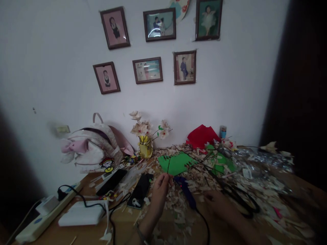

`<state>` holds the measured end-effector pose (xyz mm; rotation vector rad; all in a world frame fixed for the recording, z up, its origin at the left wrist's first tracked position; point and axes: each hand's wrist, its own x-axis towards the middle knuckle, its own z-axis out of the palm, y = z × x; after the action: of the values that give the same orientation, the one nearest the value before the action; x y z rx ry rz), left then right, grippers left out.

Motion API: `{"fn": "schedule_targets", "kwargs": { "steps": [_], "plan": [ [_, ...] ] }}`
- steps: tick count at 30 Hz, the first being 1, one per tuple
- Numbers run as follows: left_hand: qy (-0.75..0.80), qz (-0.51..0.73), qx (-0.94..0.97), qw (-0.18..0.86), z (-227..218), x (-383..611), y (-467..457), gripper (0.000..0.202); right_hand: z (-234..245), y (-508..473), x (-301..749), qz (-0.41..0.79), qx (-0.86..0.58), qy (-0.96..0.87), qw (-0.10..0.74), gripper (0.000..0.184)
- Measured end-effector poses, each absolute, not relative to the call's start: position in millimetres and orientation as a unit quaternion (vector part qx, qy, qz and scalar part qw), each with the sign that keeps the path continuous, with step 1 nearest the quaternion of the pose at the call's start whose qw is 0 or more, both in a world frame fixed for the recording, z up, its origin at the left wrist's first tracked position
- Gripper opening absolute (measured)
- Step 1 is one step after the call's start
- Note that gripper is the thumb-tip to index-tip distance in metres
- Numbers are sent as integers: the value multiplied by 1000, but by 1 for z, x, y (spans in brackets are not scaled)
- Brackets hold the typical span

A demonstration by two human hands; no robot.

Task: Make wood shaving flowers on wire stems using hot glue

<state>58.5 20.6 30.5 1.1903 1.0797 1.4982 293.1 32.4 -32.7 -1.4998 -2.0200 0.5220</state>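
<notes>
My left hand (161,186) is closed, pinching a thin dark twig (168,165) that stands nearly upright above a green paper sheet (178,163). Just right of it lies a dark blue glue gun (186,192) with a small red light; its cord runs toward the front edge. My right hand (216,200) is low over the table, right of the glue gun. Its fingers look curled together, and anything between them is too dim to make out. Beside that hand are large black-handled scissors (241,200).
Paper scraps litter the table around both hands. A yellow vase (145,149) of paper flowers stands at the back, beside a pale backpack (94,143). Left are phones (140,190), a white power bank (81,213) and a power strip (38,226). Red paper (203,136) leans against the wall.
</notes>
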Motion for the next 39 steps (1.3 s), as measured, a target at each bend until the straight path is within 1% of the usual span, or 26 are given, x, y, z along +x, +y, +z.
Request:
{"fn": "schedule_targets", "kwargs": {
  "steps": [3,8,16,28,36,39],
  "plan": [
    [437,608,481,456,30,58,21,46,-29,31,290,193,-540,-776,261,28],
    [433,612,478,459,29,57,24,48,-27,32,290,195,-528,-785,259,30],
    [437,616,469,458,33,57,21,49,-34,36,287,209,-542,-765,278,28],
    [438,614,464,465,36,58,19,51,-31,32,289,205,-534,-778,262,24],
    [435,621,463,458,33,56,19,50,-34,34,286,198,-550,-757,292,30],
    [426,647,482,408,28,54,17,48,-33,35,286,213,-557,-737,317,32]
  ]
}}
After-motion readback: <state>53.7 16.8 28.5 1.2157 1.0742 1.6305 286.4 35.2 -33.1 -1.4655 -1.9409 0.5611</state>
